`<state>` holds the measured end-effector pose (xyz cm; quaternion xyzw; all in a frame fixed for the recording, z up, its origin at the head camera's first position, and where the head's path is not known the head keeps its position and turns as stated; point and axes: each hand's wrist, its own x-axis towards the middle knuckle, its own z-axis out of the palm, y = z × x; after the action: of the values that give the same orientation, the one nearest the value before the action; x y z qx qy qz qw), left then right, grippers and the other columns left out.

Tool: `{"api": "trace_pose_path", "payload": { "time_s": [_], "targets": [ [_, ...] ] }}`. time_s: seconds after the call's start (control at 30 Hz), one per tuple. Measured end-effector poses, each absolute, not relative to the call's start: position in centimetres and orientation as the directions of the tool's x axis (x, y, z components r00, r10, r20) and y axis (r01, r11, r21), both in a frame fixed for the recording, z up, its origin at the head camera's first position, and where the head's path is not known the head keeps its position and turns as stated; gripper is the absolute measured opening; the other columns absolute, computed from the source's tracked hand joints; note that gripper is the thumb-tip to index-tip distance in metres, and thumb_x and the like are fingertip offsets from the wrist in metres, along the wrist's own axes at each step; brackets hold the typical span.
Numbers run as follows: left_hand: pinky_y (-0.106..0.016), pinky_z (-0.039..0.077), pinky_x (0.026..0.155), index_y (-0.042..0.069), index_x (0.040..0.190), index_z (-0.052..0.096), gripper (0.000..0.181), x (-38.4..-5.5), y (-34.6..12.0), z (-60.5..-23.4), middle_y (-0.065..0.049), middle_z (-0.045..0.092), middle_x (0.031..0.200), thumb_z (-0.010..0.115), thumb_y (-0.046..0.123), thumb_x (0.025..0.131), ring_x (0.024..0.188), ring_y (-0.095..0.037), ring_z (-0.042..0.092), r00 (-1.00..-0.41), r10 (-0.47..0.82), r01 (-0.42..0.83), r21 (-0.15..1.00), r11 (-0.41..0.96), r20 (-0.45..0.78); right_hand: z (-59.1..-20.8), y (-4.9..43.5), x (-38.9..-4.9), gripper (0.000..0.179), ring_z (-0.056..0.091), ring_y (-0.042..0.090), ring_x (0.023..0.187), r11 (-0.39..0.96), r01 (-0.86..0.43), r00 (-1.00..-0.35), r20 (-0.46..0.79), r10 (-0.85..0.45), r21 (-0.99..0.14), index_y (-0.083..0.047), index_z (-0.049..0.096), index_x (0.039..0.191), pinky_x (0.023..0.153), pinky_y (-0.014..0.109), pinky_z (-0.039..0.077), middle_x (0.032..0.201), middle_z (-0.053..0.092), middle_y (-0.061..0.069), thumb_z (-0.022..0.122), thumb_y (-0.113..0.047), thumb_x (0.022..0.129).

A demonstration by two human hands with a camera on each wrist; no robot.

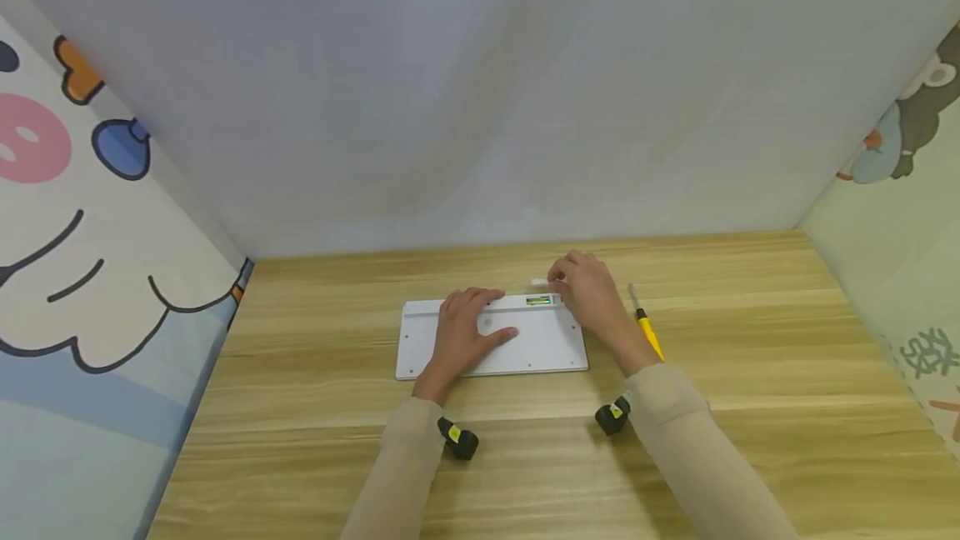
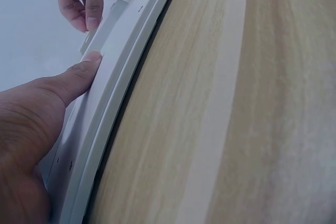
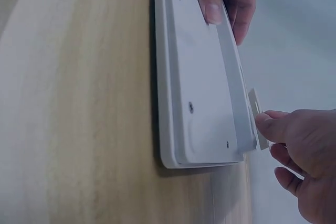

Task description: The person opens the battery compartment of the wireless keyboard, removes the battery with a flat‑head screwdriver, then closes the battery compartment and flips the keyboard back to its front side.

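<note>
A white keyboard [image 1: 551,350] lies face down on the wooden table, its screw-dotted back up. Near the right end of its raised far edge, the battery compartment is uncovered and a green-and-gold battery [image 1: 538,301] shows inside. My left hand [image 1: 461,332] rests on the keyboard's left half, thumb spread across the back and fingers at the far edge. Between thumb and fingertips, my right hand [image 1: 588,290] pinches a small white battery cover [image 3: 254,101]. The cover is beside the far edge, near the compartment.
To the right of the keyboard lies a screwdriver [image 1: 649,336] with a yellow and black handle. A pale wall [image 1: 480,107] rises behind the table [image 1: 315,440], and cartoon-printed panels [image 1: 90,273] stand at both sides.
</note>
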<state>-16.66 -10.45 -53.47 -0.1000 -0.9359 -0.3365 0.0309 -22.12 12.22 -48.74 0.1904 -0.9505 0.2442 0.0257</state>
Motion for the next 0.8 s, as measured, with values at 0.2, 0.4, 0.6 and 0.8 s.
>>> {"api": "trace_pose_path", "payload": {
  "time_s": [0.2, 0.4, 0.6, 0.8],
  "targets": [
    [-0.052, 0.021, 0.13, 0.021, 0.139, 0.06, 0.062, -16.7, -10.5, -53.2, -0.005, 0.063, 0.141, 0.082, 0.043, 0.084, 0.139, -0.028, 0.052, -0.977, 0.171, 0.213, 0.636, 0.742, 0.128, -48.5, 12.2, -23.2, 0.009, 0.062, 0.031, 0.103, 0.832, -0.349, -0.935, 0.097, -0.342, -0.432, -0.008, 0.076, 0.101, 0.101, 0.049, 0.05, 0.106, 0.072, 0.01, 0.071, -0.012, 0.094],
    [-0.053, 0.023, 0.129, 0.022, 0.138, 0.061, 0.062, -16.6, -10.5, -53.4, -0.004, 0.064, 0.14, 0.082, 0.043, 0.084, 0.138, -0.028, 0.052, -0.976, 0.171, 0.216, 0.632, 0.744, 0.132, -48.6, 12.1, -23.9, 0.009, 0.062, 0.03, 0.103, 0.844, -0.32, -0.941, 0.039, -0.337, -0.431, -0.01, 0.077, 0.1, 0.104, 0.05, 0.048, 0.105, 0.073, 0.008, 0.073, -0.015, 0.094],
    [-0.053, 0.024, 0.129, 0.022, 0.138, 0.06, 0.061, -16.4, -10.5, -53.5, -0.004, 0.063, 0.14, 0.081, 0.043, 0.085, 0.139, -0.028, 0.052, -0.977, 0.17, 0.211, 0.627, 0.75, 0.126, -49.2, 12.0, -24.1, 0.009, 0.062, 0.029, 0.105, 0.849, -0.307, -0.942, 0.009, -0.336, -0.431, -0.011, 0.078, 0.1, 0.105, 0.051, 0.048, 0.106, 0.074, 0.008, 0.073, -0.016, 0.094],
    [-0.052, 0.023, 0.129, 0.023, 0.139, 0.06, 0.062, -16.5, -10.6, -53.5, -0.003, 0.062, 0.142, 0.08, 0.045, 0.085, 0.141, -0.028, 0.051, -0.979, 0.168, 0.205, 0.624, 0.754, 0.119, -49.2, 12.0, -24.4, 0.01, 0.063, 0.029, 0.105, 0.858, -0.297, -0.944, -0.007, -0.33, -0.419, -0.011, 0.078, 0.101, 0.103, 0.05, 0.049, 0.107, 0.075, 0.008, 0.073, -0.016, 0.094]
  ]
}}
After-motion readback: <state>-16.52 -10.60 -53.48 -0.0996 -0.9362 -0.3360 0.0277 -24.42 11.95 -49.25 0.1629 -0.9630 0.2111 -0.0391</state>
